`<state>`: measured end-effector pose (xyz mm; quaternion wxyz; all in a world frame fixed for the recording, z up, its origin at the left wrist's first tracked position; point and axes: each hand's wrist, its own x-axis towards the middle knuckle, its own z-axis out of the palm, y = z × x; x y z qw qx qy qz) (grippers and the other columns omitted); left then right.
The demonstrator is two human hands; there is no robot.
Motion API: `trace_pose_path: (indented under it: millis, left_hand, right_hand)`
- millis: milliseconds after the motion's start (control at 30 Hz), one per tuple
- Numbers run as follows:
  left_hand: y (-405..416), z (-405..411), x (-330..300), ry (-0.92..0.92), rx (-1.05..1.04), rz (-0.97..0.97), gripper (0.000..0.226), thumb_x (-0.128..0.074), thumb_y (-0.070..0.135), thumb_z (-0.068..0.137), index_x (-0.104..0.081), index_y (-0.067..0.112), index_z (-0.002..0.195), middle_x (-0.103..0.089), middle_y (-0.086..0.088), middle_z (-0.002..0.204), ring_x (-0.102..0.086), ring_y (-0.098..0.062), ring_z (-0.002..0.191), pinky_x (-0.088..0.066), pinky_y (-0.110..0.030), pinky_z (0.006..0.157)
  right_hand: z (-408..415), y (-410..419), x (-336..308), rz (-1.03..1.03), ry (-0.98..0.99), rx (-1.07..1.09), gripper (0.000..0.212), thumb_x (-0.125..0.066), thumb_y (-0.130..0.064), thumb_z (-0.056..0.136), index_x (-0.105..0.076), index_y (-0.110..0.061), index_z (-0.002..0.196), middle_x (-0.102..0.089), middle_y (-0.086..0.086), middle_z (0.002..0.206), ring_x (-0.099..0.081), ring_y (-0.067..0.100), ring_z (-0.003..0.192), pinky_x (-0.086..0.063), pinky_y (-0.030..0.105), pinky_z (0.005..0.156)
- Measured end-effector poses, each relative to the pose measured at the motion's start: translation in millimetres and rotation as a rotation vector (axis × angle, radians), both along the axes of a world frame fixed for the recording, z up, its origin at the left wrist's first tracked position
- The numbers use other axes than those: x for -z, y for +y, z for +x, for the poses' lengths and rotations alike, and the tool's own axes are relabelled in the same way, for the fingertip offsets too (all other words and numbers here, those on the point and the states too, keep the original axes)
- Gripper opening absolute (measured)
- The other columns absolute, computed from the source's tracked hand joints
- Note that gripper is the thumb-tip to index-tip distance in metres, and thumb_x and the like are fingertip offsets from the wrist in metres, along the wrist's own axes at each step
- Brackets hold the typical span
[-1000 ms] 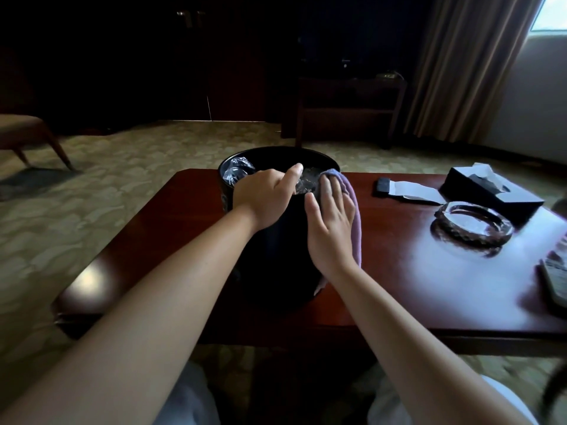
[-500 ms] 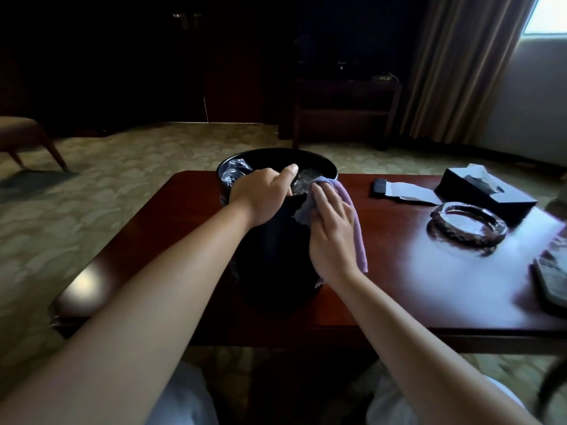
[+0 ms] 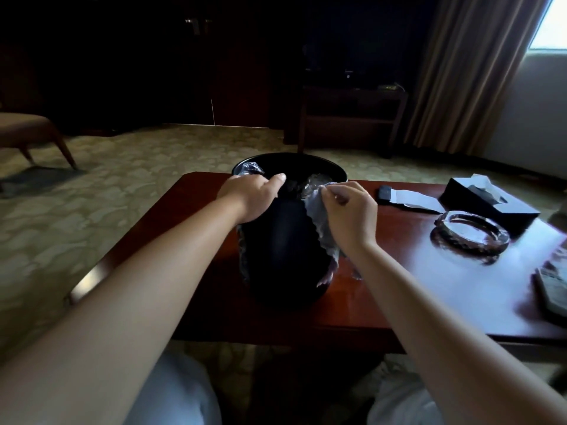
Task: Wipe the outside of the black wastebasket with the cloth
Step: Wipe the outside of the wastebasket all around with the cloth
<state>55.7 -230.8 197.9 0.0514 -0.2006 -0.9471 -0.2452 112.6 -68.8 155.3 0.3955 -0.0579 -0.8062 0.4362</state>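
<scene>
A glossy black round wastebasket [image 3: 285,250] is seen on a polished reddish-brown wooden table [image 3: 383,286]. A pale lilac cloth [image 3: 320,219] is shown against it. A beige carpet [image 3: 122,185] is patterned with cloud-like shapes. A black tissue box [image 3: 487,200] carries white tissue.

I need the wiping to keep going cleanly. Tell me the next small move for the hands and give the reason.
Probably lay the cloth flat against the wastebasket side again and stroke downward. The right hand pinches the cloth by its top edge near the rim, so it hangs loose rather than pressed on the wall. The left hand grips the rim and can steady the wastebasket.
</scene>
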Motion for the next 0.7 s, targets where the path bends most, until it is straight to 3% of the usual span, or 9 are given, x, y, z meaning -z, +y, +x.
trace_pose_path:
  millis: [167,367,433,533,633,700]
  left_hand:
    - [3.6,2.4,-9.0,-0.167,-0.049,0.152,0.063,-0.017,0.055,0.097,-0.068,0.021,0.083,-0.060,-0.006,0.110,-0.049,-0.022,0.100,-0.030,-0.033,0.082]
    - [3.6,10.8,-11.8,-0.201,-0.033,0.156,0.060,-0.020,0.047,0.100,-0.070,0.014,0.096,-0.054,-0.007,0.096,-0.045,-0.022,0.099,-0.031,-0.032,0.091]
    - [3.7,10.8,-12.9,-0.216,-0.037,0.178,0.059,-0.020,0.045,0.101,-0.070,0.013,0.100,-0.052,-0.006,0.099,-0.044,-0.021,0.099,-0.029,-0.032,0.097]
    - [3.8,10.4,-14.2,-0.234,-0.046,0.195,0.054,-0.023,0.044,0.101,-0.068,0.014,0.104,-0.045,-0.006,0.106,-0.042,-0.021,0.105,-0.027,-0.028,0.095]
    - [2.0,8.3,-10.4,-0.256,-0.061,0.243,0.048,-0.027,0.050,0.098,-0.066,0.022,0.091,-0.048,-0.008,0.116,-0.042,-0.023,0.117,-0.027,-0.034,0.102]
    - [1.2,5.8,-6.4,-0.250,-0.058,0.249,0.048,-0.027,0.049,0.098,-0.064,0.021,0.086,-0.049,-0.005,0.110,-0.041,-0.024,0.120,-0.028,-0.037,0.105]
  right_hand:
    - [5.9,-44.8,3.0,0.067,0.051,0.007,0.014,-0.068,-0.022,0.083,-0.073,-0.009,0.081,-0.061,0.003,0.083,-0.059,0.019,0.082,-0.048,0.029,0.076]
    - [1.2,-21.8,-7.4,-0.004,-0.040,0.126,0.021,-0.063,-0.026,0.087,-0.073,-0.009,0.081,-0.063,0.003,0.089,-0.058,0.019,0.086,-0.034,0.018,0.070]
    - [0.0,-26.2,-5.9,-0.015,-0.080,0.183,0.022,-0.060,-0.029,0.088,-0.071,-0.011,0.082,-0.062,0.002,0.093,-0.057,0.021,0.092,-0.036,0.023,0.074]
    - [0.4,-57.7,6.6,0.183,-0.011,0.155,0.022,-0.058,-0.029,0.087,-0.067,-0.011,0.079,-0.061,0.007,0.090,-0.055,0.028,0.090,-0.035,0.031,0.076]
    - [3.5,-69.6,10.6,0.231,-0.007,0.113,0.019,-0.060,-0.033,0.088,-0.067,-0.016,0.083,-0.060,0.002,0.092,-0.054,0.022,0.092,-0.038,0.033,0.070]
    - [2.4,-54.9,8.8,0.214,0.003,0.142,0.023,-0.058,-0.036,0.090,-0.067,-0.016,0.083,-0.062,0.001,0.092,-0.056,0.021,0.092,-0.040,0.032,0.067]
